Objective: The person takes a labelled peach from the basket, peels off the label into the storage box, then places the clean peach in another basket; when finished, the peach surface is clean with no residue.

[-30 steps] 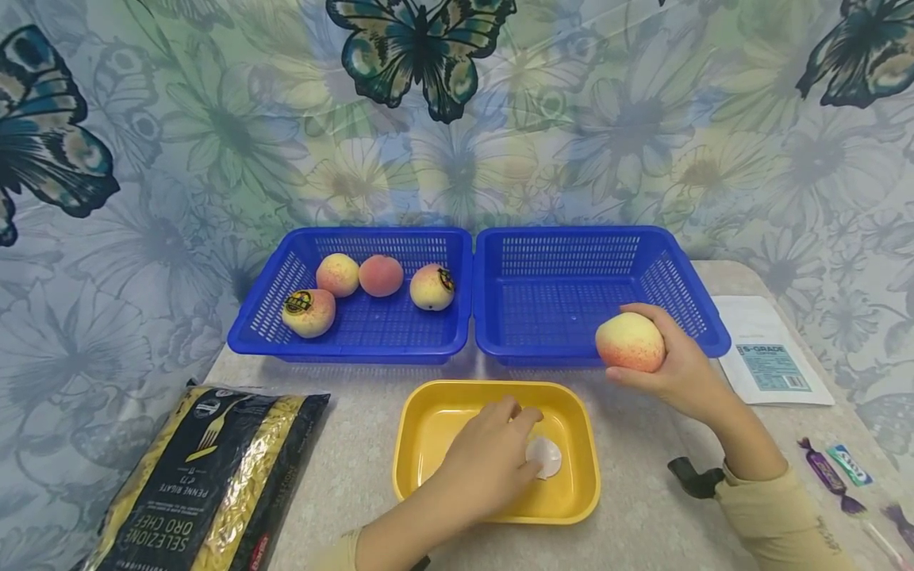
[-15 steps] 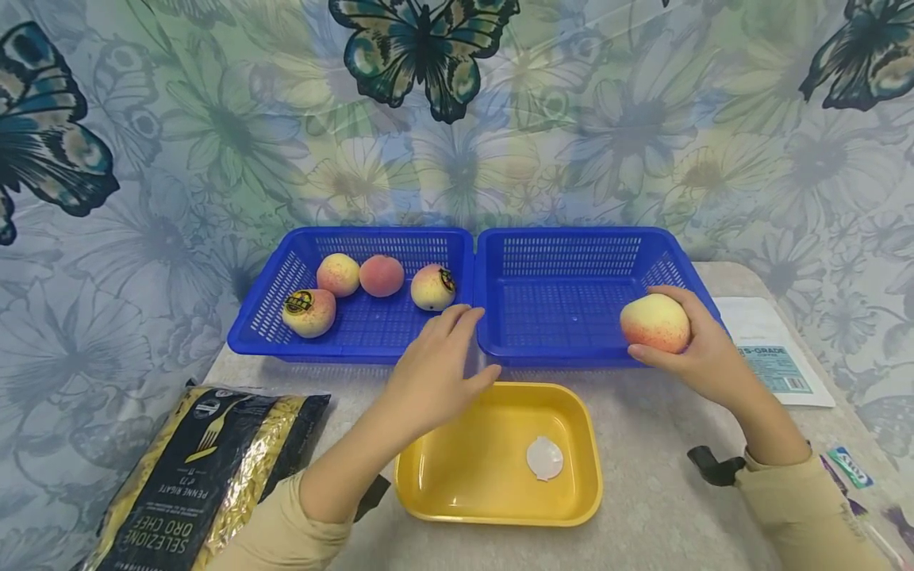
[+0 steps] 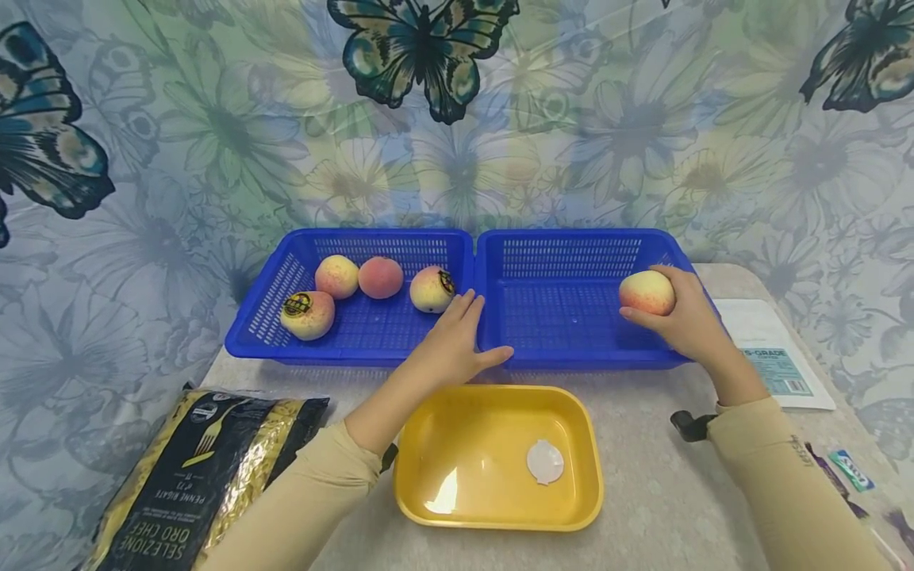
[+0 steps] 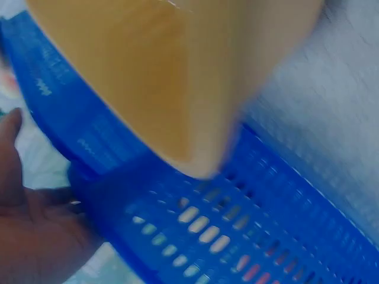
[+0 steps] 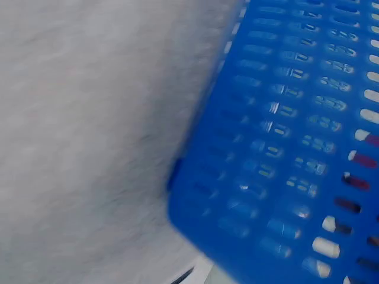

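Note:
My right hand [image 3: 689,313] grips a yellow-and-red peach [image 3: 647,293] over the right side of the right blue basket [image 3: 557,361]. In the right wrist view the perforated basket wall [image 5: 266,130] fills the right half, and neither the hand nor the peach shows. My left hand [image 3: 457,345] holds nothing; its fingers reach over the front rims where the two baskets meet, thumb pointing right. The left blue basket [image 3: 357,353] contains several peaches, and one with a black sticker [image 3: 432,289] lies just beyond the left fingertips. In the left wrist view the hand [image 4: 44,239] appears beside a blue basket wall.
A yellow tray [image 3: 471,460] with a round white piece [image 3: 546,461] stands in front of the baskets. A black-and-gold pasta bag [image 3: 207,476] lies at left. On the right are a white labelled packet [image 3: 778,357] and small wrapped sweets [image 3: 850,469]. A patterned cloth hangs behind.
My left hand has left the yellow tray and moved up to the basket rims. The right hand has carried the peach farther back and slightly right, over the right basket.

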Motion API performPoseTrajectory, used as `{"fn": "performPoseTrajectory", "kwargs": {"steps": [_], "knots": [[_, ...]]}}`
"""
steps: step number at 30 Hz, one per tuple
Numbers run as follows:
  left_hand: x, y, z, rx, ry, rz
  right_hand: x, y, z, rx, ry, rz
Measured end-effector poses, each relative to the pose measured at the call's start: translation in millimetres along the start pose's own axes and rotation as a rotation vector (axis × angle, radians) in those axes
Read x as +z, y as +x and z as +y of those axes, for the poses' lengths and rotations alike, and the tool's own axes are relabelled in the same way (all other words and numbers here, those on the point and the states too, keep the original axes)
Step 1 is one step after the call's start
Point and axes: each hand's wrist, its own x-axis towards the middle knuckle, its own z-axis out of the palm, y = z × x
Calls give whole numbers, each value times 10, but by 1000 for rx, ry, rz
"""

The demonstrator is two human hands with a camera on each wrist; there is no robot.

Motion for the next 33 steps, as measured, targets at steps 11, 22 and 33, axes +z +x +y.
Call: {"fn": "performPoseTrajectory", "kwargs": {"steps": [11, 22, 33], "knots": [[93, 87, -143, 15, -9, 15, 137, 312, 69, 26, -86, -103], [124, 82, -163, 27, 29, 41, 228, 457, 156, 53, -165, -186], [125, 96, -152, 24, 29, 35, 262, 448, 197, 99, -221, -224]]}}
